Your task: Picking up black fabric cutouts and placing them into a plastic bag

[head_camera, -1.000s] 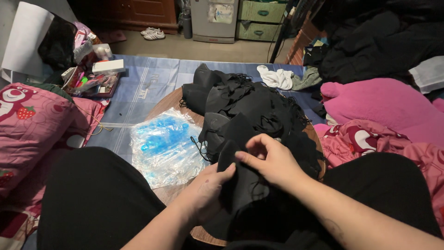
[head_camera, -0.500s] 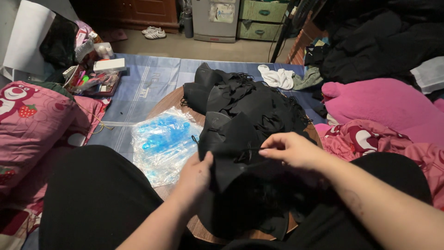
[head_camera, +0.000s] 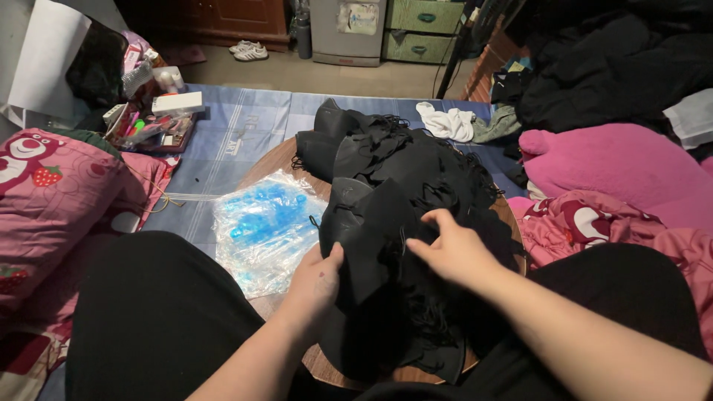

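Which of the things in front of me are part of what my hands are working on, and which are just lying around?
In hand:
- left hand and right hand, both gripping the heap of black fabric pieces with thin loops
- round wooden table under the heap

Lying about:
- clear plastic bag of blue items
- crumpled white cloth
- pink printed pillow
- white shoes

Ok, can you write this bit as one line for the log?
left hand: grips edge of black fabric piece | right hand: pinches same piece from above | under: black fabric pile on round wooden table | beside: clear plastic bag
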